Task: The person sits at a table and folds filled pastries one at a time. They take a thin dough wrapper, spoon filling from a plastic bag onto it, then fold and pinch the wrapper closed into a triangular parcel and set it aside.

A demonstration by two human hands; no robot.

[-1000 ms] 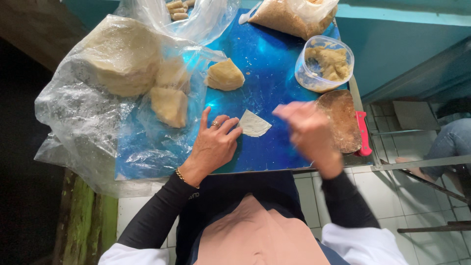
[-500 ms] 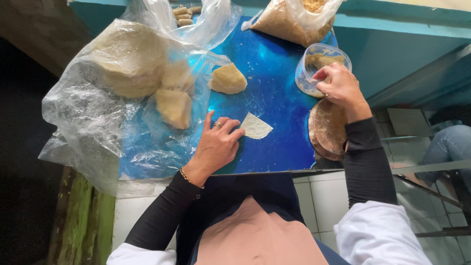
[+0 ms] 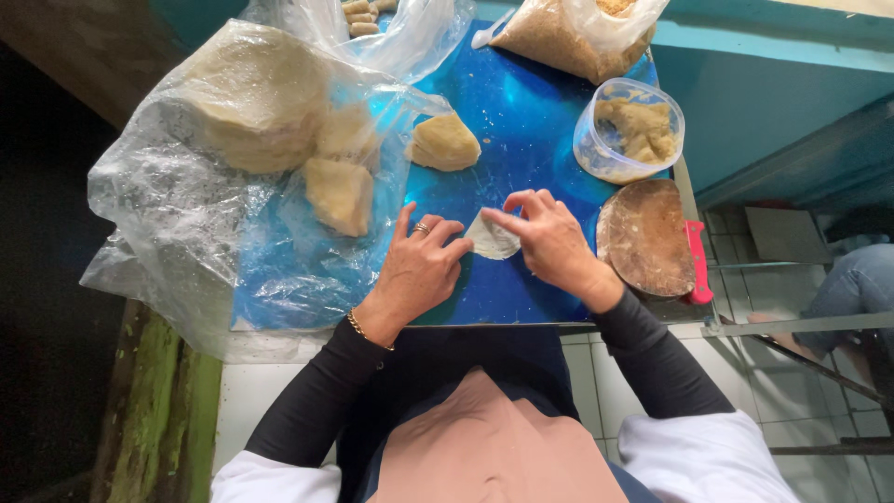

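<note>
Both hands meet over a thin pale dough wrapper (image 3: 492, 238) lying flat on the glossy blue counter (image 3: 531, 121). The left hand (image 3: 419, 265) rests beside it, fingers spread and touching its edge; the right hand (image 3: 549, 237) pinches its other edge. A clear plastic tub of brownish filling (image 3: 630, 129) stands near.

I look down on a table with a glossy blue top (image 3: 549, 121) that catches bright glare. Beyond it runs a teal wall (image 3: 773, 102). White floor tiles (image 3: 270, 391) lie below, a green-stained wooden post (image 3: 154, 410) stands at left, and a metal frame (image 3: 801, 324) crosses at right.
</note>
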